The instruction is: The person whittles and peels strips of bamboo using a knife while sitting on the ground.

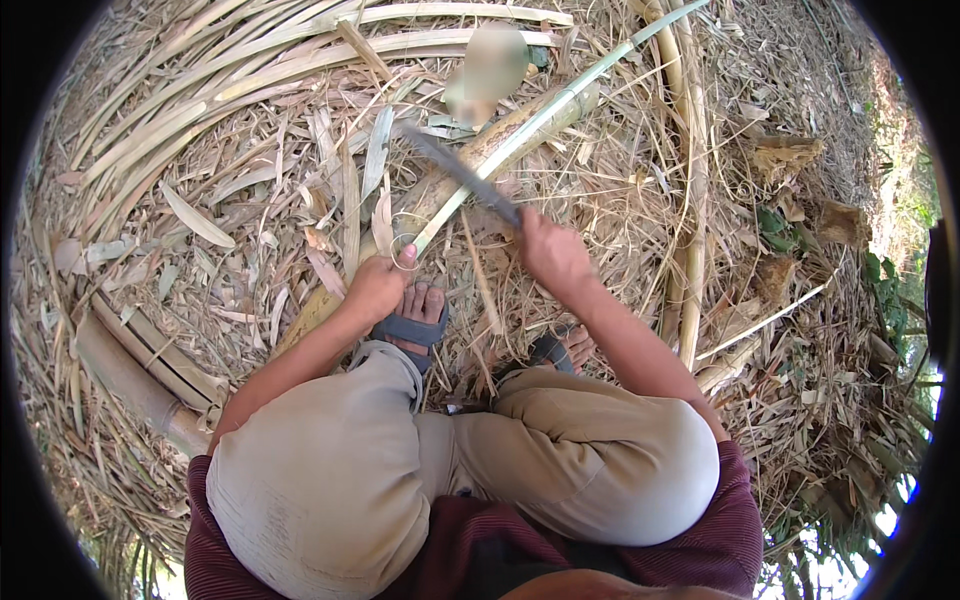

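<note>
My left hand (378, 288) is closed on the near end of a long pale-green bamboo strip (548, 106), which runs away to the far right. A thin curled shaving (405, 240) loops beside my left thumb. Under the strip lies a thick bamboo log (437, 192), set slantwise on the ground. In my right hand (553, 255) is the handle of a long dark knife (462, 172). Its blade slants to the far left and crosses over the strip above the log. My fingers hide most of the handle.
Several split bamboo strips (190, 128) lie in a bundle at the far left. Bamboo poles (692, 200) stretch along the right. More bamboo pieces (135, 370) rest at the lower left. Cut stumps (785, 155) stand at right. Dry shavings and leaves cover the ground.
</note>
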`<state>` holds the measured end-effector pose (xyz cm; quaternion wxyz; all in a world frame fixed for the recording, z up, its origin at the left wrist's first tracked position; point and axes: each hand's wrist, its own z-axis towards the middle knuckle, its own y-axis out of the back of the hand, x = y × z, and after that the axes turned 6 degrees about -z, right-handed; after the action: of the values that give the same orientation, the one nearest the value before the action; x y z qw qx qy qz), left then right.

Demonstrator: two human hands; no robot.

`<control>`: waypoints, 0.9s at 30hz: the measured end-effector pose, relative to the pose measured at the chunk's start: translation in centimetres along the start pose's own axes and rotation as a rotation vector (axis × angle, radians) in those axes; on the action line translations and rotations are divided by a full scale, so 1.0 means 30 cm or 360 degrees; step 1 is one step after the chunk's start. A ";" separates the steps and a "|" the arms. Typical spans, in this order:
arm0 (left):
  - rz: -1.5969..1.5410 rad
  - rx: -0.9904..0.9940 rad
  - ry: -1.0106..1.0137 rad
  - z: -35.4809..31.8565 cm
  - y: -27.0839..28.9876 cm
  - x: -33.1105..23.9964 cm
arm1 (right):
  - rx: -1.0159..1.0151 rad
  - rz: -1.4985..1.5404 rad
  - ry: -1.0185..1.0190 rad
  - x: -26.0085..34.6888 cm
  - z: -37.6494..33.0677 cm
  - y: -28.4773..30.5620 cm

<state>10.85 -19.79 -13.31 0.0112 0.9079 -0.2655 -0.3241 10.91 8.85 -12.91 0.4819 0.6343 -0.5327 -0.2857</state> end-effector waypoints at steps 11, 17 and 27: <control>-0.0106 -0.0103 0.0098 0.011 -0.045 -0.045 | 0.0138 0.0288 -0.0130 -0.022 0.043 0.031; 0.0117 -0.0214 -0.0034 0.014 -0.060 0.006 | 0.0066 -0.0057 0.0068 -0.071 0.049 0.055; 0.0117 -0.0246 -0.0051 -0.019 -0.037 -0.073 | 0.0120 -0.0121 -0.0113 -0.168 0.059 0.027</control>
<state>10.29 -17.86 -11.81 0.0890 0.8887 -0.2729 -0.3574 7.67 13.13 -13.59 0.4274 0.6612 -0.5354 -0.3058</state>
